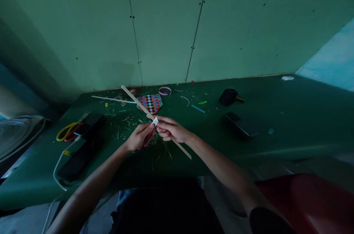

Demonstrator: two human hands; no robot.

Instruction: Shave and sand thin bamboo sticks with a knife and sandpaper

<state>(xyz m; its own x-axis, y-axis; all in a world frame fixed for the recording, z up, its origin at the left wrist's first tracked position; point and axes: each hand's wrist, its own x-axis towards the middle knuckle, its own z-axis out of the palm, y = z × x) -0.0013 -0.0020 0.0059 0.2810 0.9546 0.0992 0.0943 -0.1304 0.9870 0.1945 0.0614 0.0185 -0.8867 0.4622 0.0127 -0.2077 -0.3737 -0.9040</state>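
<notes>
My left hand (139, 136) is closed, its thumb and fingers pinching a small white piece (155, 121) that looks like paper or tape. Something dark red shows under those fingers; I cannot make out what it is. My right hand (174, 130) is closed around a long thin wooden strip (136, 102), which slants from upper left to lower right. The white piece sits against the strip where both hands meet. Just beyond them lies a multicoloured woven piece (151, 103) with a pointed lower edge. Thin shavings (121, 125) are scattered beside my left hand.
Yellow-and-orange-handled scissors (66, 132) lie left, near a black power strip (76, 160) with a white cable (56, 169). A purple curled strip (165, 90), blue strip (198, 109), black object (228, 96) and phone (241, 124) lie on the green table (290, 116). A red chair (306, 200) stands right.
</notes>
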